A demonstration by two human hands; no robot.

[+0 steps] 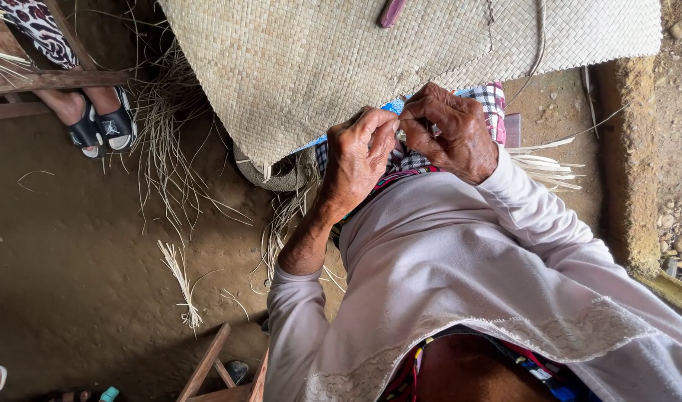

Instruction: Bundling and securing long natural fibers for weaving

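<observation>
At the upper left of the frame, another person's feet in black sandals [103, 126] rest on the dirt floor [73, 246]. Loose dry strips [178, 275] lie on the floor nearby.

The big woven mat [318, 67] fills the top middle of the frame. Its long side runs left to right across the top. One corner points down toward the person's lap. Most of the mat looks tightly woven, so I think a lot is done. Loose ends hang out under the low corner, so that edge looks unfinished.

Just below the mat, in the middle, the left hand [359, 152] and the right hand [452, 130] meet. Each grip is narrow. Both pinch the same thin strip [402, 119] at the mat's edge. The strip is too small to tell which way it points.

At the right lie more pale strips [542, 167].
</observation>
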